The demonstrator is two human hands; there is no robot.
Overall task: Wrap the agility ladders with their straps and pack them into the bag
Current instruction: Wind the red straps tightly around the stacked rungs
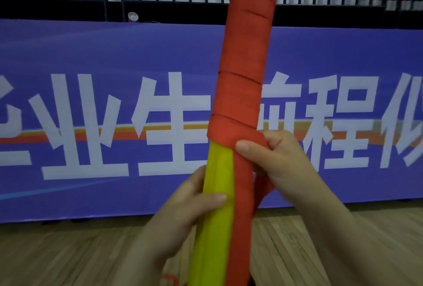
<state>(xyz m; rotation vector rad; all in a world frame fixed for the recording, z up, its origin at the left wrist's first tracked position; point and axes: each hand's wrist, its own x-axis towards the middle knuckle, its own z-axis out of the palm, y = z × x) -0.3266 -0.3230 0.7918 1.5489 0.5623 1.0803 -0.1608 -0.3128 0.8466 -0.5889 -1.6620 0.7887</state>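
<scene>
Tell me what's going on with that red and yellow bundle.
A person holds a yellow ladder bundle upright and is winding its red strap around it. The left hand grips the bare yellow part low down. The right hand pinches the strap at the lowest turn. The upper stretch is wrapped, the lower part not yet.

ladder bundle [215, 251]: ends cut off top, bottom | banner [91, 56]: blurred, sides cropped

One view is taken from the head, faced forward; the ladder bundle [240, 93] is very near, the banner [91, 102] far.
</scene>
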